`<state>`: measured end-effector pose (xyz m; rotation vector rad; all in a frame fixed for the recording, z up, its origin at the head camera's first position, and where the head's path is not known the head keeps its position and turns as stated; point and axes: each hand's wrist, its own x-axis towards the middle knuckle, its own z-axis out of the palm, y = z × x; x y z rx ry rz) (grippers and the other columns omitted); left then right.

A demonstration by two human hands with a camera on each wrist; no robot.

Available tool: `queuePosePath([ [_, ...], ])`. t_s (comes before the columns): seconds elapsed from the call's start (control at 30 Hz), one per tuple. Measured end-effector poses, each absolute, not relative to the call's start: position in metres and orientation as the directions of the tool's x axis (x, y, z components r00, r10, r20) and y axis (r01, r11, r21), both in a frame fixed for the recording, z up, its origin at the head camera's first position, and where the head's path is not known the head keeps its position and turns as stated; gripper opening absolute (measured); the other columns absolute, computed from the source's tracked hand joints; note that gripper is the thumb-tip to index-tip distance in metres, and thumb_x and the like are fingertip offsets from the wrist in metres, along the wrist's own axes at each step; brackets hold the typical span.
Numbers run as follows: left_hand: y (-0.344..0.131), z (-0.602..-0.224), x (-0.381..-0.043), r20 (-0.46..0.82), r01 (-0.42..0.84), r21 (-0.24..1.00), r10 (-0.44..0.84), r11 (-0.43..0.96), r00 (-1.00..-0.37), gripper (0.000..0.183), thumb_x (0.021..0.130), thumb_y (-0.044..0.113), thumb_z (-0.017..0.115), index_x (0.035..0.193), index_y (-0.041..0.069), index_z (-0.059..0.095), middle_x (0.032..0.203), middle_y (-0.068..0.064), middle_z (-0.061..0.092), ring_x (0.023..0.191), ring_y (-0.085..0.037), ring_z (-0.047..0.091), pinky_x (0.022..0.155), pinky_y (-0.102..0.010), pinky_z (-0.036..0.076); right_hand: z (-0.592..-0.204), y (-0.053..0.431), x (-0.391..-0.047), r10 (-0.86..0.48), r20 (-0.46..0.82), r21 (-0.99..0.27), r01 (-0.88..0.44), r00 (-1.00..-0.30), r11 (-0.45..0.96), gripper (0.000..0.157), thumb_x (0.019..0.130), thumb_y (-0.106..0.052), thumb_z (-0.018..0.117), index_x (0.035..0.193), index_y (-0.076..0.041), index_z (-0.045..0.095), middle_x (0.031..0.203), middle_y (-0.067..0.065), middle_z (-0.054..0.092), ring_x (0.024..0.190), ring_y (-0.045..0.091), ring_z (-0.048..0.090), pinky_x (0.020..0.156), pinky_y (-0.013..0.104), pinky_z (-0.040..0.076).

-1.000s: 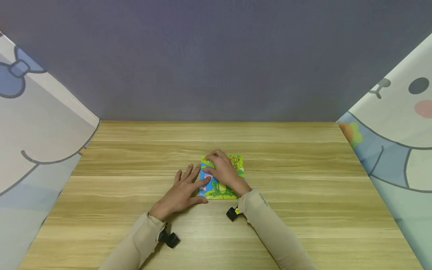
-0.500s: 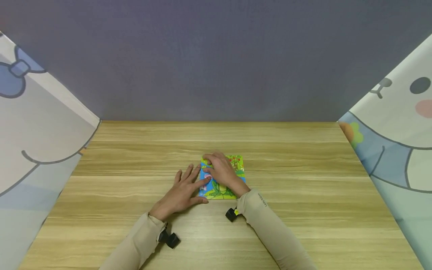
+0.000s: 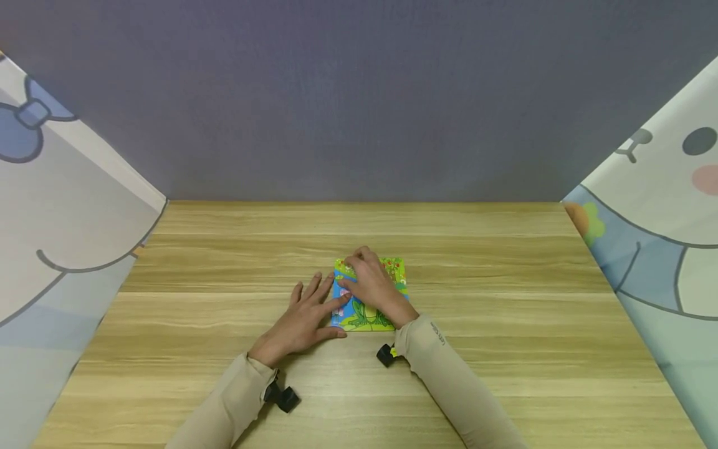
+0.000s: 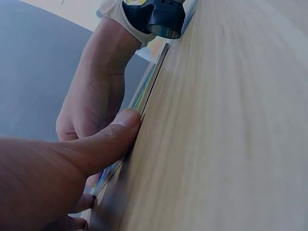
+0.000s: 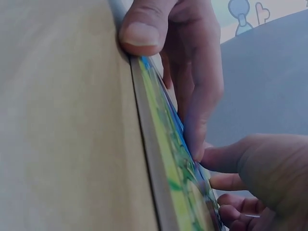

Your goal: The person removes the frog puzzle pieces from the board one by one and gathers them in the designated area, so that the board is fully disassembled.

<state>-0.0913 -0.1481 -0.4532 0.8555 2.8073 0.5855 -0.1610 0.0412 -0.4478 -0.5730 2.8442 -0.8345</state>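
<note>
A flat square frog jigsaw puzzle [image 3: 368,319] with a bright green, blue and yellow picture lies on the table. My left hand [image 3: 300,321] spreads beside it at the left. Its index finger rests on the picture, and its thumb [image 4: 103,147] touches the board's near edge. Across the upper left of the puzzle bends my right hand [image 3: 374,285], its fingers curved downward. In the right wrist view, the right thumb and fingertips [image 5: 224,156] meet the picture near the left index finger. Whether the right fingers pinch a piece is hidden.
The light wood-grain table [image 3: 505,324] extends around the puzzle on all sides. A grey panel [image 3: 359,100] rises behind it, and cartoon-printed panels [image 3: 650,274] stand at left and right. Black wrist cameras [image 3: 288,399] hang by both beige sleeves.
My right fingertips shifted left and slightly nearer over the puzzle's upper left, then moved back up and right. My left hand and the puzzle have stayed in place.
</note>
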Motion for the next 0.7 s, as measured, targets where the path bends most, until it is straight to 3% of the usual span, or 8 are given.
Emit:
queuePosePath([
  [0.47,-0.1474,-0.4549,-0.0927,-0.024,0.504,0.406,0.56,0.762,-0.828,0.072,0.088,0.049,0.07,0.151,0.024,0.046,0.167,-0.022,0.016,0.154,-0.049,0.013,0.114,-0.077,0.015,-0.4505,0.0427,-0.1665,-0.385,-0.019,-0.584,-0.302,-0.923,0.754,0.045,0.091,-0.034,0.074,0.126,-0.009,0.059,0.138,0.013,0.048,0.121,0.029,0.053,0.095,0.045,0.052],
  [0.7,-0.1475,-0.4528,-0.0918,-0.033,0.493,0.426,0.558,0.758,-0.829,0.073,0.087,0.05,0.071,0.151,0.024,0.045,0.167,-0.022,0.014,0.154,-0.05,0.012,0.114,-0.077,0.015,-0.4504,0.044,-0.1659,-0.379,0.009,-0.605,-0.307,-0.926,0.735,0.048,0.088,-0.033,0.077,0.125,-0.011,0.057,0.126,0.01,0.057,0.116,0.027,0.057,0.094,0.043,0.053],
])
